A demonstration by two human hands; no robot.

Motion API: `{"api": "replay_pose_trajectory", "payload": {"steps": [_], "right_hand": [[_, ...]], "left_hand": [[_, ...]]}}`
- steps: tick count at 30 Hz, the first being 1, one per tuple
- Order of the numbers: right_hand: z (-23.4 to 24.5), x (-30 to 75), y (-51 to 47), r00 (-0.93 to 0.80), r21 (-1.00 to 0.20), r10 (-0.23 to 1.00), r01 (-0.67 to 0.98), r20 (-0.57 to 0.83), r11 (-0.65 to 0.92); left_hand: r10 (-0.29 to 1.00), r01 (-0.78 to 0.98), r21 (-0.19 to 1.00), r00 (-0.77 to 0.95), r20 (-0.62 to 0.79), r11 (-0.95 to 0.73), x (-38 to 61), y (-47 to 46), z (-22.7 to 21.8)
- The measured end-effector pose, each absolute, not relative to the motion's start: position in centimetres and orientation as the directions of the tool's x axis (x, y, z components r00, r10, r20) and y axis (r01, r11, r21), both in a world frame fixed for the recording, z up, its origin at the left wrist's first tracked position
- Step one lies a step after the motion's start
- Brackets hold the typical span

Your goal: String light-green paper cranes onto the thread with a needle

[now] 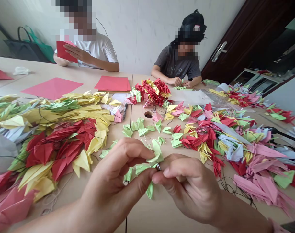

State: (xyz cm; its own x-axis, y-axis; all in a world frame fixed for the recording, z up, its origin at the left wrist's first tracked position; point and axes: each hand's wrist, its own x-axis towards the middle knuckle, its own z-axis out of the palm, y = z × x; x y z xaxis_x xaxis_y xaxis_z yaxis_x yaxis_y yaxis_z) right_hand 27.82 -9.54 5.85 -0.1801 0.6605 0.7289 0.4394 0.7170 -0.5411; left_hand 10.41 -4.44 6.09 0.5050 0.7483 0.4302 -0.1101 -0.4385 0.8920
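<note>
My left hand (118,181) pinches a small light-green paper crane (155,155) between thumb and fingers, low in the middle of the view. My right hand (188,187) meets it from the right, fingers closed in a pinch on a thin metal needle (158,167) at the crane's underside. More green cranes (137,170) hang just under my fingers, partly hidden by them. Both hands hover just above the wooden table (162,207).
Piles of folded cranes cover the table: yellow and red (64,139) at left, red, pink and pale ones (234,142) at right, loose green ones (142,129) ahead. Red paper sheets (52,87) lie farther back. Two people sit across, folding paper. A round hole (148,114) is in the tabletop.
</note>
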Motion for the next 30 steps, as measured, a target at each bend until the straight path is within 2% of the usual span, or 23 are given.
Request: {"api": "replay_pose_trajectory", "payload": {"steps": [6,12,17,30], "right_hand": [[5.8,27.8,-9.6,-0.259,-0.469,0.619,0.460,0.741,0.754],[6.1,27.8,-9.6,-0.188,-0.513,0.673,0.513,0.715,0.688],[6.5,27.9,-9.6,-0.128,-0.486,0.663,0.581,0.738,0.653],[7.4,28.1,-9.8,-0.241,-0.392,0.660,0.643,0.712,0.658]], "left_hand": [[0.741,-0.048,0.858,0.479,0.470,-0.512,9.9,-4.4,5.9],[0.716,-0.048,0.843,0.503,0.484,-0.536,9.5,-4.4,6.0],[0.700,-0.057,0.845,0.531,0.476,-0.531,9.6,-4.2,6.1],[0.718,-0.016,0.840,0.510,0.473,-0.543,9.7,-4.4,6.0]]}}
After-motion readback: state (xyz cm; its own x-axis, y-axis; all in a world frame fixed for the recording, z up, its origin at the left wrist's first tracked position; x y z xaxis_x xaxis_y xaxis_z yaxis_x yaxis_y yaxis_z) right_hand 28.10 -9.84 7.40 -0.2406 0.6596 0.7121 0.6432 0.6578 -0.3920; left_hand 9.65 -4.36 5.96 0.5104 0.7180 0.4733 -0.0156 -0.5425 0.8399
